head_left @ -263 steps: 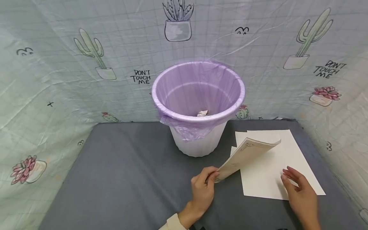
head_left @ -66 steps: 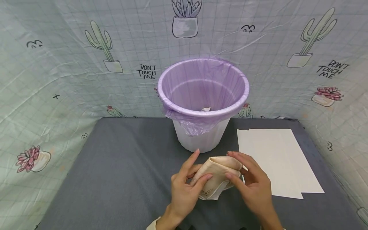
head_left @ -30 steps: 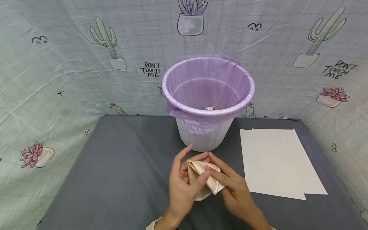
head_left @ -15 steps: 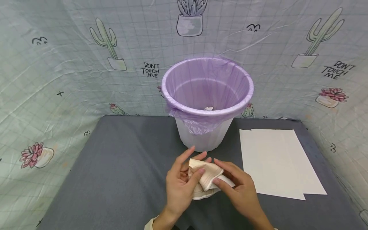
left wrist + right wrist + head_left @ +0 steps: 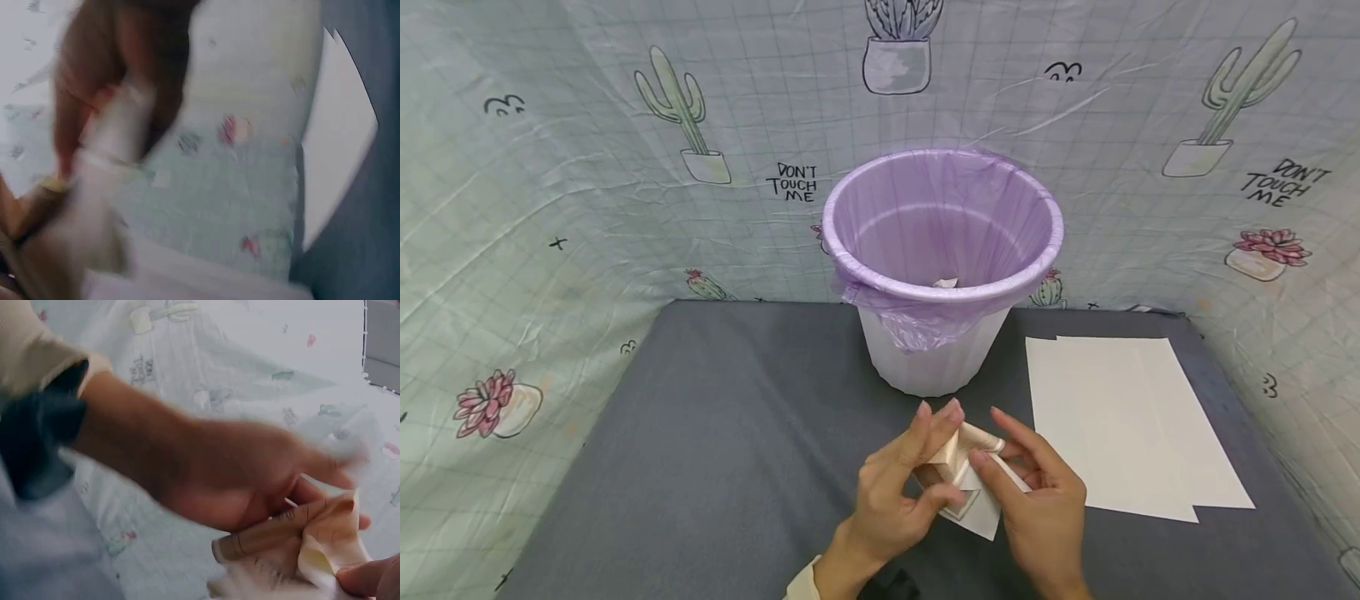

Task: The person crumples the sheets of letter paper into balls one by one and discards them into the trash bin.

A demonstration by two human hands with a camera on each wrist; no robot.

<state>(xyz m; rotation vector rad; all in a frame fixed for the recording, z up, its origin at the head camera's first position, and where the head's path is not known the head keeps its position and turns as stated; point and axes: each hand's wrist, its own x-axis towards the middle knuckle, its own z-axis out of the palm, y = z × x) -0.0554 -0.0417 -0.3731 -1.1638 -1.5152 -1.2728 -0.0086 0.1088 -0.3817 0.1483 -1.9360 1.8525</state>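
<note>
- Pinching a beige sheet of paper [image 5: 964, 467] from both sides, held above the near middle of the grey surface [image 5: 715, 450], apparently to squeeze it smaller: partly rolled and crumpled, with one white corner hanging down toward the cloth.
- Curling the left hand [image 5: 901, 483] round the left side of the paper, fingertips up at the top of the roll, thumb tucked beneath.
- Closing the right hand [image 5: 1037, 504] on the right side, forefinger and thumb nipping the rolled edge; printed lines and ornament showing on the roll in the right wrist view [image 5: 294, 544].
- Blurring too heavily in the left wrist view for any finer reading of that grip.
- Standing just beyond the hands, a white waste bin [image 5: 934, 358] lined with a purple bag [image 5: 940, 225], mouth open upward, a small white scrap [image 5: 946, 282] lying at its bottom.
- Lying flat to the right, overlapping blank white sheets [image 5: 1120, 417], near edge close to the right hand.
- Leaving bare grey cloth to the left, with the cactus-print backdrop [image 5: 625, 167] closing off the far, left and right sides.
</note>
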